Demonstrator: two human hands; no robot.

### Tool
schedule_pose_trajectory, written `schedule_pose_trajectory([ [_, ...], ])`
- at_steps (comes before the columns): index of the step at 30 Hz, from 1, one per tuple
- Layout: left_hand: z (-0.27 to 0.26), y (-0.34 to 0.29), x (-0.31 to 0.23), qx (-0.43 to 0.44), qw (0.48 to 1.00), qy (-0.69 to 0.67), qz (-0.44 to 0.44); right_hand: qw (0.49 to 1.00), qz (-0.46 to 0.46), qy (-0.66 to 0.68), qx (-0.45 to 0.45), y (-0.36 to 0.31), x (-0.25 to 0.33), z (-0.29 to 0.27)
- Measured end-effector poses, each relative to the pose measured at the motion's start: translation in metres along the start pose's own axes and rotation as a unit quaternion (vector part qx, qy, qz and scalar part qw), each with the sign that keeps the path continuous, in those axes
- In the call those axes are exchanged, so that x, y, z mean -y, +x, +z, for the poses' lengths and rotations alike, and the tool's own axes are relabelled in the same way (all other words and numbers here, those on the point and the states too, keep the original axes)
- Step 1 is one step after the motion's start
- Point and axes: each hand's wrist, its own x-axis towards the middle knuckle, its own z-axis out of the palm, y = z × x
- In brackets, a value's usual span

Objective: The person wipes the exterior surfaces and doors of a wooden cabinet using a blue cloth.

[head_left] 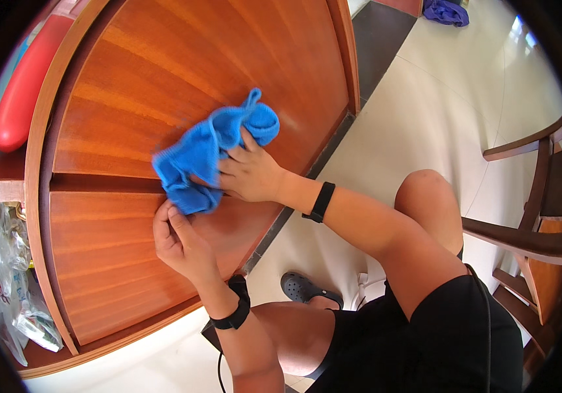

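Observation:
A crumpled blue cloth (212, 141), slightly blurred, lies against the striped reddish-brown wooden door (163, 72) of a cabinet. My right hand (251, 173) is on the cloth, its fingers partly sunk into the folds and pressing it to the wood. Just below, my left hand (182, 242) is closed, thumb against curled fingers, beside the cloth's lower corner and the dark gap between the upper door and the lower wooden panel (107, 262). Whether those fingertips pinch the cloth or the door's edge cannot be made out. Each wrist wears a black band.
Left of the doors, open shelves hold a long red object (28, 85) and clear plastic bags (9, 275). Dark wooden chairs (530, 229) stand at right. A purple bag (446, 12) lies on the pale tiled floor (438, 98). My knees and a dark clog (304, 288) are close to the cabinet.

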Motion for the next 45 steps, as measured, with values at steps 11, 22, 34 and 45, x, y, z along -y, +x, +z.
schedule_pose_trajectory([
  [11,0.016,-0.006,-0.002,0.014,0.999,0.002,-0.029,0.989,0.019,-0.07,0.131,-0.142,-0.037,0.016],
  [22,-0.003,0.006,-0.001,-0.059,0.997,-0.028,0.03,0.987,-0.03,0.035,-0.155,0.052,0.008,-0.005],
  [34,-0.008,0.003,-0.001,-0.048,0.996,-0.075,-0.027,0.895,0.116,-0.058,0.427,-0.226,-0.027,0.021],
  [45,-0.005,0.002,0.0,-0.044,0.997,-0.051,-0.034,0.246,0.817,0.512,0.099,-0.222,-0.008,0.095],
])
